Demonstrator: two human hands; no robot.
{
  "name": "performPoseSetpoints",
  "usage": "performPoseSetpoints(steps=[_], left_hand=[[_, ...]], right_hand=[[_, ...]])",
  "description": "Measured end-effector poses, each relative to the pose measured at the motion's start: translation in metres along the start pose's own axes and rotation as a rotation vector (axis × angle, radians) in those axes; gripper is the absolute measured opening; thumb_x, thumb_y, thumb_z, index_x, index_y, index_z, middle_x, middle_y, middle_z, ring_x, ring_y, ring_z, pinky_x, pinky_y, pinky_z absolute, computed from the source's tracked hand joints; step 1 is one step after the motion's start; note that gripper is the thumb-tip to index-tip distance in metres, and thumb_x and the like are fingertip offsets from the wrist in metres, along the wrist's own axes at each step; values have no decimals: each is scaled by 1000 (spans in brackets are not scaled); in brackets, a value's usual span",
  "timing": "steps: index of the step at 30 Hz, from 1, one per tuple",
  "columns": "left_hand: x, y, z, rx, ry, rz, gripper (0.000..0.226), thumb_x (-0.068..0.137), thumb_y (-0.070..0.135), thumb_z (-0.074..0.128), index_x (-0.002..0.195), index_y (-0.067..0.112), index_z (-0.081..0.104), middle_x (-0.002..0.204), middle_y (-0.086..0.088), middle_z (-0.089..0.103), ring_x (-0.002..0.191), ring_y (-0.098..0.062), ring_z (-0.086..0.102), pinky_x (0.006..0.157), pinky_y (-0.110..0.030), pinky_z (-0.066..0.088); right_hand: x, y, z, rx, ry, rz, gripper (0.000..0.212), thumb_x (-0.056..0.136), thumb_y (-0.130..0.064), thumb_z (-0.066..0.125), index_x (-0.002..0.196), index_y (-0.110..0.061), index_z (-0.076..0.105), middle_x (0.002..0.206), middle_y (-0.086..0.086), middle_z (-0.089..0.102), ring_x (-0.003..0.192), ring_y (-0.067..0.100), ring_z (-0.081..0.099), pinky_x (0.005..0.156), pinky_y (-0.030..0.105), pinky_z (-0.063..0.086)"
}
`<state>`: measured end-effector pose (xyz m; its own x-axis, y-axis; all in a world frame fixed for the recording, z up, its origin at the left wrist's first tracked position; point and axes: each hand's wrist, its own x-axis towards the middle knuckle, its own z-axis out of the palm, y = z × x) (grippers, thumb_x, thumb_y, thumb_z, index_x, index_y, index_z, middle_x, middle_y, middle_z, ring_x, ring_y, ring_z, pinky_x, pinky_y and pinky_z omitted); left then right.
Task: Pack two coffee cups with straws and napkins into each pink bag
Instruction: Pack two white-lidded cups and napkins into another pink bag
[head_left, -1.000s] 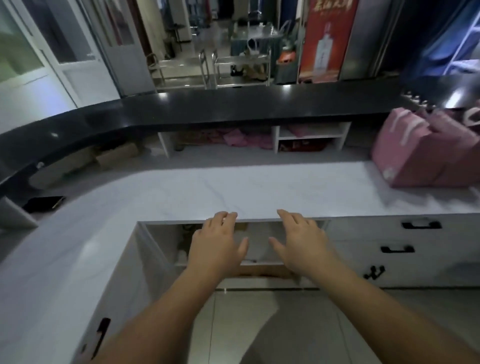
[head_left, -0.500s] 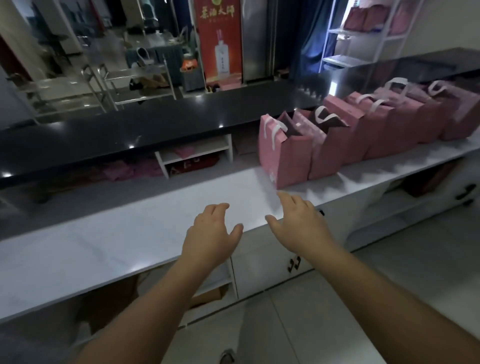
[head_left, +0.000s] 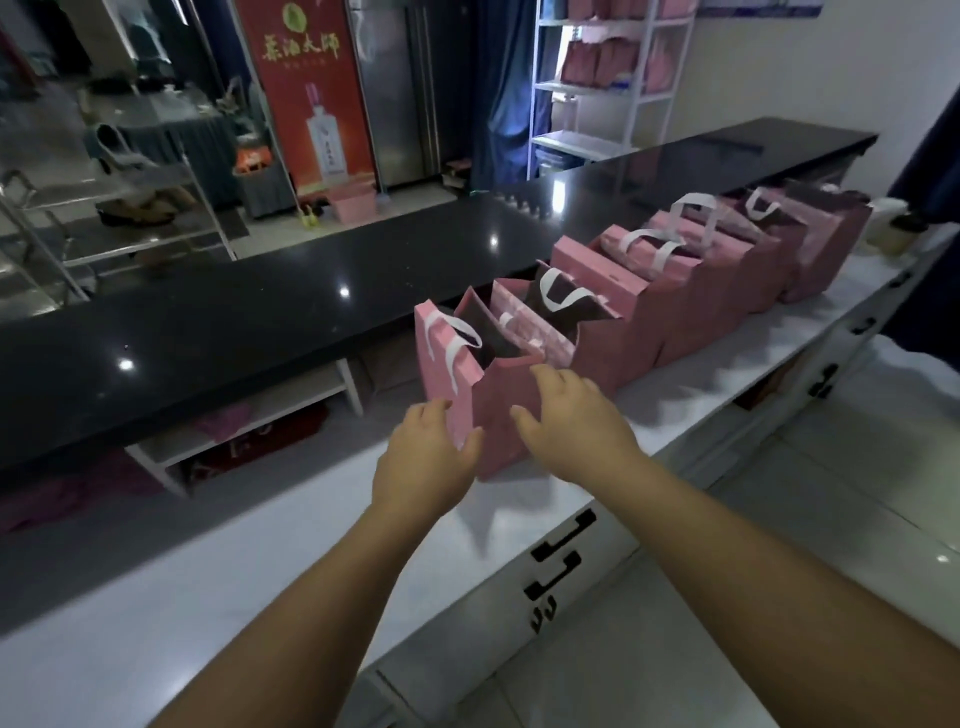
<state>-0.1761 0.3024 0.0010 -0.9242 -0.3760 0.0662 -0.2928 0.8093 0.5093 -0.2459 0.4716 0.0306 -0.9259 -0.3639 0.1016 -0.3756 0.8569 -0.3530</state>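
One pink paper bag, nearest of a row, stands upright on the white marble worktop, directly ahead of both hands. Its mouth is open; dark lining and white ribbon handles show at the top.

Left hand: at the bag's near left corner, fingers straight and loosely spread, thumb against the front face of the bag. Nothing gripped. Contact of the fingertips with the left side panel cannot be confirmed.

Right hand: in front of the bag's right front face, just right of the left hand, fingers extended and relaxed, fingertips close to the top rim. Holding nothing; whether the palm touches the paper cannot be told.

Beyond the right hand, further pink bags run in a line away to the right along the worktop, each touching the next, several open. Beyond the fingertips of both hands, a raised black glossy counter runs behind the row. Below the right forearm, white cabinet fronts with black handles. Far past the counter, a red poster and a white shelf rack.
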Motion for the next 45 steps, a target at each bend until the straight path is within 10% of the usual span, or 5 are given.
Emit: performPoseSetpoints(steps=[30, 34, 37, 42, 45], left_hand=[[198, 34, 34, 13, 74, -504, 12, 92, 23, 55, 91, 16, 65, 79, -2, 65, 66, -18, 58, 49, -28, 36], [188, 37, 32, -22, 104, -568, 21, 93, 16, 50, 73, 20, 57, 69, -1, 61, 59, -18, 54, 47, -27, 32], [176, 37, 28, -46, 140, -617, 24, 96, 14, 49, 75, 21, 59, 70, 1, 61, 58, -16, 55, 45, -25, 33], [146, 27, 17, -132, 217, -693, 26, 102, 21, 51, 80, 18, 64, 70, 1, 63, 56, -14, 53, 43, -22, 32], [118, 17, 5, -181, 277, -731, 34, 103, 23, 51, 69, 21, 55, 64, 2, 58, 53, -14, 49, 40, -20, 30]], right_hand=[[271, 26, 46, -74, -367, -113, 15, 93, -17, 60, 107, -15, 66, 80, 1, 55, 60, 20, 46, 52, 31, 39], [289, 27, 58, -190, -449, -182, 62, 95, -13, 55, 154, -11, 35, 114, 7, 69, 136, 31, 48, 121, 45, 29], [291, 24, 59, -271, -441, -266, 80, 93, -10, 55, 162, -11, 14, 112, 9, 71, 145, 26, 40, 128, 47, 8], [275, 14, 50, -222, -362, -363, 29, 93, -13, 56, 120, -15, 66, 87, 1, 65, 100, 27, 67, 117, 45, 35], [261, -6, 44, -151, -403, -387, 12, 90, -12, 58, 100, -12, 65, 80, 1, 57, 79, 27, 62, 64, 32, 47]])
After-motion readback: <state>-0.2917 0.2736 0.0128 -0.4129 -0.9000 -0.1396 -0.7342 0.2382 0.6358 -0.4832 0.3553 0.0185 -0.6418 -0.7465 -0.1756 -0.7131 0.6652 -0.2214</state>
